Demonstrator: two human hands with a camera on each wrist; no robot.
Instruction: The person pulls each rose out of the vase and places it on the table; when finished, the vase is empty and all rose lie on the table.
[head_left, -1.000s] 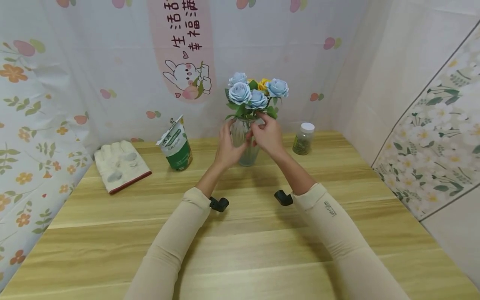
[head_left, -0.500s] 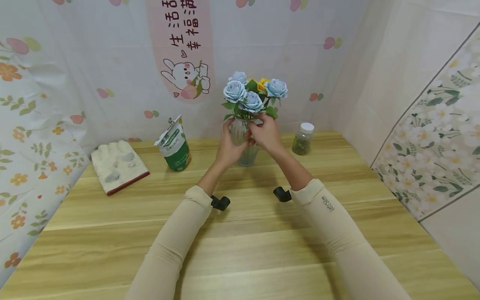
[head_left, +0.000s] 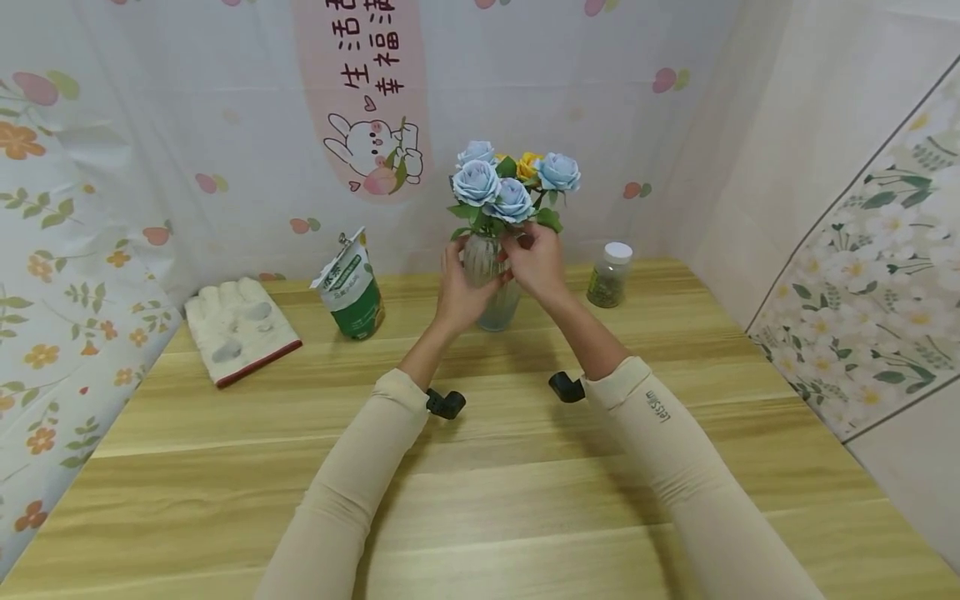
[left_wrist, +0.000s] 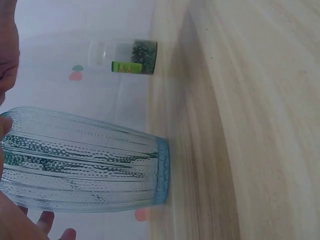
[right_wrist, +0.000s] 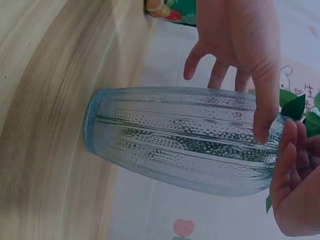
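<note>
A ribbed clear glass vase [head_left: 497, 316] with a bluish base stands upright at the back of the table. From it rise light blue roses [head_left: 477, 182] and yellow roses [head_left: 528, 165] with green leaves. My left hand [head_left: 461, 293] holds the vase's upper body from the left, thumb across its front, as the right wrist view shows. At the mouth, my right hand [head_left: 539, 262] has its fingers curled at the flower stems, just under the lowest blooms. Leaves and knuckles partly hide the pinched stems.
A white-capped jar [head_left: 608, 277] of green bits stands right of the vase. To the left are a green and white pouch [head_left: 354, 293] closed with a clip and a cream work glove [head_left: 242, 330]. A printed cloth [head_left: 570, 92] hangs close behind.
The front blue roses shifted slightly left, then slightly back right. Both hands stay at the vase, the right moving only a little at the rim. The vase stays in place.
</note>
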